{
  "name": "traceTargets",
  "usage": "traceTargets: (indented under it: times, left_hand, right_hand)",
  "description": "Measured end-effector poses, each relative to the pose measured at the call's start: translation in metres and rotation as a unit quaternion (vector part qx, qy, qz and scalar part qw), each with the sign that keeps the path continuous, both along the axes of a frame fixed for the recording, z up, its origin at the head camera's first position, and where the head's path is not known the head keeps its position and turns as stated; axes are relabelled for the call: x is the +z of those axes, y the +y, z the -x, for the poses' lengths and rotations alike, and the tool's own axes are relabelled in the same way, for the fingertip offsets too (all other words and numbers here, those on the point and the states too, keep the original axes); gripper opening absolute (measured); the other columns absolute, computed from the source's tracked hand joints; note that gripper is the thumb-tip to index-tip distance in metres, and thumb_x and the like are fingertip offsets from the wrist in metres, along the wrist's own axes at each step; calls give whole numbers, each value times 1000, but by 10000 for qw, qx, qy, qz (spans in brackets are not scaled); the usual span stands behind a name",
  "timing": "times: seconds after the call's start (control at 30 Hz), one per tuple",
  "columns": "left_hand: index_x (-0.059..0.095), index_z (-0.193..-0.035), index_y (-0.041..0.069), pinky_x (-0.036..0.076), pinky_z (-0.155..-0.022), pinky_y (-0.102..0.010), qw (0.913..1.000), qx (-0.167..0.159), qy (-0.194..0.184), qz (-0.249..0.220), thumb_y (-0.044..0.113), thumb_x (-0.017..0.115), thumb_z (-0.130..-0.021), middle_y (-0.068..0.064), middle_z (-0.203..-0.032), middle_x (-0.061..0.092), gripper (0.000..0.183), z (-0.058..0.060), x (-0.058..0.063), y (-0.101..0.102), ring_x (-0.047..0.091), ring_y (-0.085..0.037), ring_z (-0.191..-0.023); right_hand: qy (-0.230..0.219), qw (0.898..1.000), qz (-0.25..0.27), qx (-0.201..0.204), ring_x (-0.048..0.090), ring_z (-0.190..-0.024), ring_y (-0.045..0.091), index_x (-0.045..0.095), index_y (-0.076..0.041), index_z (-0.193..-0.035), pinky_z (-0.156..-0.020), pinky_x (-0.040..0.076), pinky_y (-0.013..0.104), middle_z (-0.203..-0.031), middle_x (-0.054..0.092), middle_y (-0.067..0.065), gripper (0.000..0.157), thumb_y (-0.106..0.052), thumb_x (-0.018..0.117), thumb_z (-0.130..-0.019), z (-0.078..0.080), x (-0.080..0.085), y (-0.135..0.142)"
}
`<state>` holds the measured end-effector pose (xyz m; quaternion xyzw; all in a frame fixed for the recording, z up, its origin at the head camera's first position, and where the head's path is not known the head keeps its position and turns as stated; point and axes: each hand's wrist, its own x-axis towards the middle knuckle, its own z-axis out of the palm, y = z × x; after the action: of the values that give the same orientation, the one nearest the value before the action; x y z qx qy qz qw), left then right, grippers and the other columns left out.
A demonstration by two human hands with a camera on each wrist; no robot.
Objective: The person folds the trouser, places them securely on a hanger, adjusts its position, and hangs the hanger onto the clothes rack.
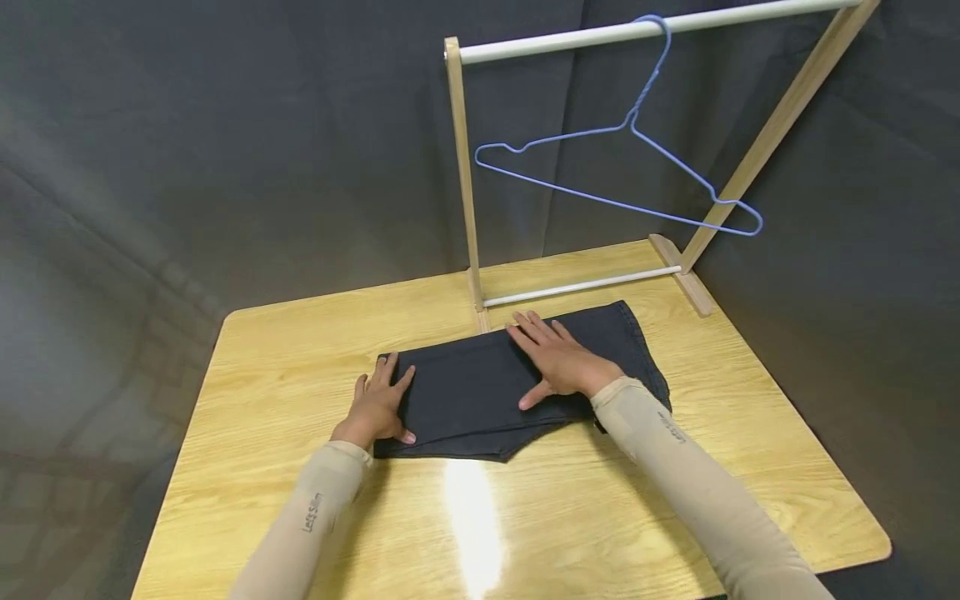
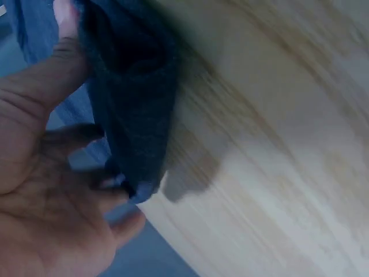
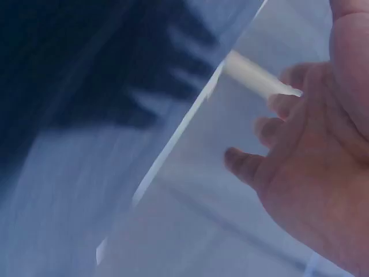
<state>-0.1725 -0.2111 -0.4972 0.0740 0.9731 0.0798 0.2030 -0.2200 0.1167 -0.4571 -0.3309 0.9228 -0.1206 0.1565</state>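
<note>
A folded pair of dark navy pants (image 1: 465,387) lies flat on the wooden table; I cannot tell whether they are shorts or trousers. At their left end, my left hand (image 1: 377,408) rests with its fingers spread, the thumb near the lower corner. The left wrist view shows the same left hand (image 2: 57,173) along the folded edge of the dark cloth (image 2: 135,109). Over the right half of the pants is my right hand (image 1: 562,362), fingers spread. In the right wrist view this right hand (image 3: 311,167) appears apart from the cloth (image 3: 86,190), its finger shadows falling on it.
Behind the pants stands a wooden rack with a white top rail (image 1: 555,43) and a white lower bar (image 1: 585,288). A blue wire hanger (image 1: 592,198) hangs from the top rail. Dark curtains (image 1: 337,150) enclose the wooden table (image 1: 300,350) at the back and sides.
</note>
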Motion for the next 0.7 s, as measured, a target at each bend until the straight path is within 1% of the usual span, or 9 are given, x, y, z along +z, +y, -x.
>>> traceTargets:
  times: [0.03, 0.13, 0.2, 0.27, 0.4, 0.5, 0.57, 0.63, 0.7]
  left_hand:
    - [14, -154, 15, 10, -117, -61, 9999, -111, -41, -86, 38, 87, -56, -19, -161, -5, 125, 1, -1, -1, -6, -40, -148]
    - [10, -154, 12, 15, -115, -62, 9984, -372, -169, -402, 37, 87, -59, -18, -160, -9, 124, 2, -5, -6, -8, -40, -148]
    - [6, -154, 13, 15, -114, -64, 9973, -372, -290, -568, 36, 86, -61, -17, -160, -12, 125, 1, -5, -10, -12, -40, -147]
    - [4, -155, 15, 13, -112, -67, 9959, -391, -380, -716, 37, 84, -64, -17, -159, -16, 123, 2, -5, -13, -15, -39, -147]
    - [0, -155, 18, 7, -110, -72, 9929, -437, -616, -917, 49, 78, -71, -16, -158, -23, 118, 2, -5, -14, -22, -39, -145]
    - [-2, -155, 19, 4, -109, -73, 9927, -357, -709, -912, 54, 77, -69, -16, -157, -26, 122, -1, -7, -15, -26, -40, -144]
    - [-3, -155, 20, 4, -109, -73, 9937, -296, -662, -849, 54, 80, -66, -16, -157, -26, 126, -2, -8, -14, -26, -39, -144]
    - [-2, -155, 21, 4, -109, -73, 9940, -253, -600, -877, 52, 81, -65, -15, -157, -26, 127, -2, -9, -13, -25, -39, -144]
    - [-1, -155, 22, 4, -110, -72, 9940, -222, -543, -921, 51, 81, -65, -14, -158, -25, 126, -1, -10, -12, -25, -38, -145]
  right_hand:
    - [-132, 9999, -95, 20, -7, -150, 31, 3, -14, -155, -118, 5, 59, -162, -6, 10, 123, -60, 75, -67, 3, -4, -11]
    - [-462, 9965, -694, 50, -13, -150, 29, -9, -19, -154, -119, 1, 57, -161, -16, 8, 131, -67, 73, -62, 9, -21, -33]
    - [-608, 9932, -991, 53, -15, -149, 28, -13, -21, -153, -119, 0, 58, -160, -19, 8, 134, -69, 71, -60, 11, -32, -42]
    - [-696, 9912, -1122, -29, -16, -149, 27, -14, -22, -152, -119, -2, 58, -160, -20, 7, 136, -68, 72, -58, 12, -36, -44]
    - [-666, 9896, -1234, -313, -14, -150, 26, -10, -23, -153, -118, -4, 60, -161, -18, 4, 136, -68, 73, -55, 12, -36, -36]
    - [-622, 9890, -1311, -291, -13, -150, 27, -9, -21, -154, -116, -4, 63, -161, -18, 5, 134, -72, 69, -57, 10, -37, -26]
    - [-627, 9899, -1243, -280, -12, -150, 28, -8, -20, -154, -116, -4, 64, -161, -16, 6, 133, -72, 68, -59, 9, -36, -18]
    - [-634, 9912, -1098, -390, -11, -150, 30, -5, -20, -154, -115, -5, 64, -161, -13, 8, 131, -68, 72, -59, 10, -32, -9]
    - [-648, 9902, -1133, -496, -10, -150, 30, -3, -22, -154, -116, -4, 63, -162, -12, 9, 130, -67, 72, -59, 11, -27, 2]
